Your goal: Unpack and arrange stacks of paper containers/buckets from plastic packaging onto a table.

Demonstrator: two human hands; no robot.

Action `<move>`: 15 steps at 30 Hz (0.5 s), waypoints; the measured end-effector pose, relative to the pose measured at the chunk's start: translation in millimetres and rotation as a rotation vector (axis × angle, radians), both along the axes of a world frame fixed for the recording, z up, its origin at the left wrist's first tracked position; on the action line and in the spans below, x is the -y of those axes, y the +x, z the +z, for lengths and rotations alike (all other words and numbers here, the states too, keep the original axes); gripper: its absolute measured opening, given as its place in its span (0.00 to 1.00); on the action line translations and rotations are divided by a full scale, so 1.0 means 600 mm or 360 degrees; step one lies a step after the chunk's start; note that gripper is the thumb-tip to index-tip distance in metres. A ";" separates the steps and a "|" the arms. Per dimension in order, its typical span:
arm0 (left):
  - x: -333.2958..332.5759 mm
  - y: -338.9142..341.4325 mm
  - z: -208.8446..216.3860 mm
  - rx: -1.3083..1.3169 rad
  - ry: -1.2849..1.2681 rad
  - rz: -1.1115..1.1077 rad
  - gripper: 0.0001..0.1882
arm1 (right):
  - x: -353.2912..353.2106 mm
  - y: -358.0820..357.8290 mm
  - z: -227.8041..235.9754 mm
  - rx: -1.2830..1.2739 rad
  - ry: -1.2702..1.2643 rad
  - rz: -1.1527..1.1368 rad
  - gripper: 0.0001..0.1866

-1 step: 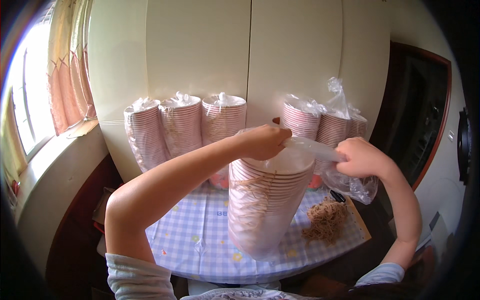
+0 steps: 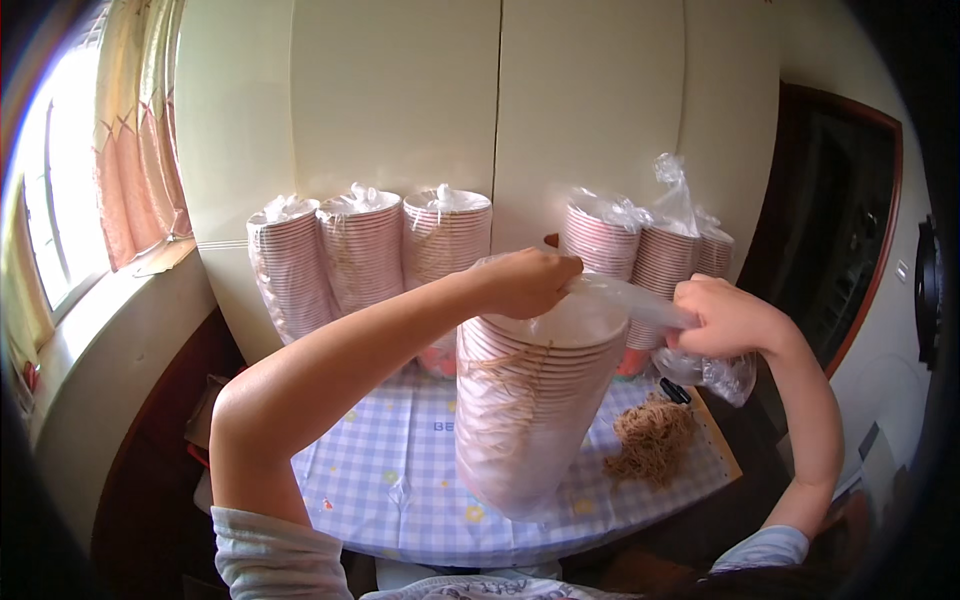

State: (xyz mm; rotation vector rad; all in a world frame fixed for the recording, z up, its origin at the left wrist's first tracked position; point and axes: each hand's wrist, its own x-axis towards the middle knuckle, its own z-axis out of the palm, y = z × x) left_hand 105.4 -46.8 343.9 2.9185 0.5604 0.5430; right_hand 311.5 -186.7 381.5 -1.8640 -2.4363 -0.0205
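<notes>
Both hands close on the clear plastic bag neck (image 2: 625,297), a twisted strip of film stretched nearly level above the tall stack of pink-striped paper cups wrapped in a clear bag (image 2: 525,410). The left hand (image 2: 525,282) pinches the strip's end right over the stack's top rim, its grip tight on the film; the right hand (image 2: 725,318) fists the other end, out to the right of the stack and a little lower. So the strip's long axis runs left to right between the two grips, while the stack's long axis stands nearly upright beneath, leaning slightly. The left hand is the nearer to the stack. The stack rests on a tabletop covered with a blue-and-white checked cloth (image 2: 385,470). Right of the stack lies a loose heap of brown string (image 2: 652,440); behind the stack, against cream cupboard doors (image 2: 400,100), stand more bagged cup stacks (image 2: 365,250). A curtained window (image 2: 70,200) is far to the left.
</notes>
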 end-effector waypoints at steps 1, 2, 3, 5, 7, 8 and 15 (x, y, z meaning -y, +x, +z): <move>-0.007 -0.001 -0.002 -0.0005 0.0062 -0.0022 0.10 | 0.000 0.010 -0.007 0.0034 0.0086 0.0296 0.13; -0.014 0.000 -0.005 -0.0010 0.0125 -0.0043 0.09 | 0.008 0.016 -0.010 -0.0482 -0.0315 0.0231 0.11; -0.020 0.001 -0.010 -0.0008 0.0126 -0.0042 0.09 | 0.017 0.015 -0.011 -0.0996 -0.0716 0.0161 0.10; -0.027 0.004 -0.015 0.0000 0.0151 -0.0117 0.09 | 0.016 0.039 -0.041 -0.1353 -0.1174 0.0559 0.19; -0.019 0.008 -0.015 -0.0040 0.0157 -0.0107 0.10 | -0.016 0.041 -0.083 -0.1562 -0.1481 0.1445 0.24; -0.014 0.010 -0.014 -0.0083 0.0156 -0.0090 0.10 | -0.010 0.036 -0.087 -0.1729 -0.1389 0.1439 0.25; -0.002 0.013 -0.013 -0.0141 0.0090 0.0010 0.15 | -0.002 0.006 -0.027 -0.1047 0.0354 0.0614 0.40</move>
